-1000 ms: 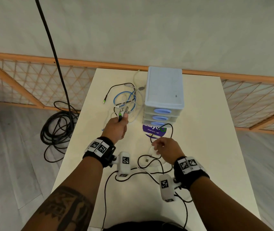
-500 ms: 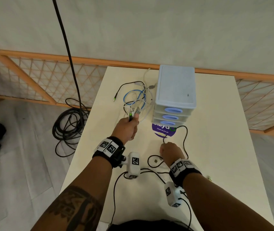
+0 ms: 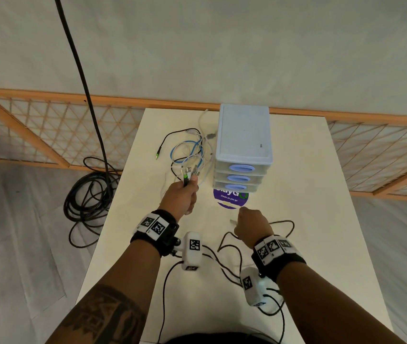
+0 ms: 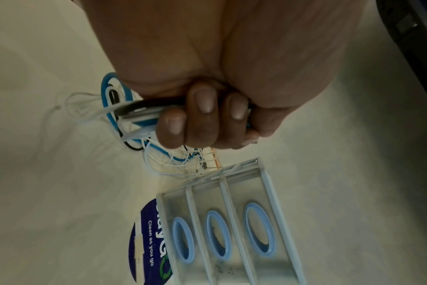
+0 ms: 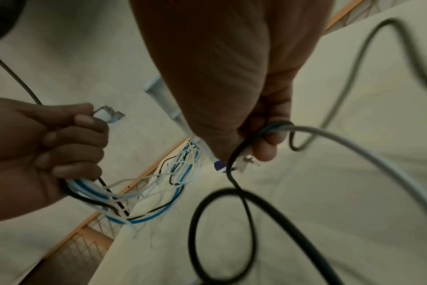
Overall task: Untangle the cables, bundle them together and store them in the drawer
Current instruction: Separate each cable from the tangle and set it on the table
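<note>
A tangle of blue, white and black cables (image 3: 188,152) lies on the white table (image 3: 309,194), left of the three-drawer unit (image 3: 244,142). My left hand (image 3: 187,187) grips a bunch of cable ends in a fist, and their connectors (image 3: 189,173) stick up above it. In the left wrist view, curled fingers (image 4: 197,117) clamp the strands (image 4: 134,110). My right hand (image 3: 242,219) is nearer me, in front of the drawers, and pinches a black cable (image 5: 222,227) at its plug (image 5: 246,160). All three drawers (image 4: 232,227) are closed.
A purple round sticker (image 3: 231,198) lies on the table in front of the drawers. Black wrist-camera leads (image 3: 224,266) trail across the near table. A thick black cable (image 3: 90,194) is coiled on the floor at left. A wooden lattice rail (image 3: 48,130) runs behind the table.
The black cable's loop, which reached up to the drawer fronts, now lies lower, right of my right hand. My left hand still holds the same bunch of ends.
</note>
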Available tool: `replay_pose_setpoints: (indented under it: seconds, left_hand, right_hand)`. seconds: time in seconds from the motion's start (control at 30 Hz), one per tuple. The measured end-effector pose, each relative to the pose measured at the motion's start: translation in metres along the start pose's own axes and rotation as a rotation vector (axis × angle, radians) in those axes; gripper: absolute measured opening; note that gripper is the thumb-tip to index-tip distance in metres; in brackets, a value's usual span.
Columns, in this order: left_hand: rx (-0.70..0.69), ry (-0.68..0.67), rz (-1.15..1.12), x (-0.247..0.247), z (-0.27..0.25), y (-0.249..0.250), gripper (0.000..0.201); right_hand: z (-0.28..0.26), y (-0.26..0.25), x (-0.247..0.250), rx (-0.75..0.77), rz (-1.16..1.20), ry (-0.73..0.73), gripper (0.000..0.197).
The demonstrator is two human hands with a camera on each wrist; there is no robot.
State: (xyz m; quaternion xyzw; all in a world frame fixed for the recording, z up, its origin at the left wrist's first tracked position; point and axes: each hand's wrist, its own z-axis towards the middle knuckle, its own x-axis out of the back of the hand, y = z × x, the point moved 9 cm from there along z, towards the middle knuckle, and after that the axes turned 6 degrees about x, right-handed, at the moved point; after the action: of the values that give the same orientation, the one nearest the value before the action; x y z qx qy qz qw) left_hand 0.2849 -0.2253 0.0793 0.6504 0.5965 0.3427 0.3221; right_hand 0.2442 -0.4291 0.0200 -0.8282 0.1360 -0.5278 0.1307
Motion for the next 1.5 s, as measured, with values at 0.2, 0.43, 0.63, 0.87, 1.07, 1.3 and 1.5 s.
replay_pose_setpoints:
  seconds: [0.2, 0.43, 0.63, 0.87, 1.07, 1.3, 1.5]
  left_hand:
    - [0.001, -0.007, -0.032, 0.002, -0.003, 0.003, 0.038]
    - [0.058, -0.171, -0.216, -0.012, -0.007, 0.0, 0.03]
    - [-0.005, -0.243, -0.151, -0.026, -0.016, 0.01, 0.029]
    - [0.003, -0.156, -0.132, -0.022, -0.011, 0.013, 0.027]
    - [-0.067, -0.093, -0.141, -0.006, 0.0, 0.023, 0.037]
    - [-0.054, -0.079, -0.388, -0.002, -0.006, 0.031, 0.04]
    - [-0.072, -0.188, -0.396, 0.001, -0.007, 0.028, 0.038]
  right_hand:
    - [-0.013, -0.021, 0.044, 0.033, 0.295, 0.296, 0.018]
    - [-0.032, -0.073, 0.074, 0.092, 1.092, 0.396, 0.023]
    - [-0.03, -0.09, 0.077, 0.12, 1.048, 0.4, 0.025]
    - [-0.029, -0.095, 0.072, 0.175, 1.041, 0.305, 0.029]
    - [-0.034, -0.098, 0.037, 0.177, 1.113, 0.003, 0.018]
    - [-0.035, -0.091, 0.022, 0.16, 0.883, -0.108, 0.042]
    - [-0.029, -0.072, 0.027, 0.04, 1.016, -0.058, 0.042]
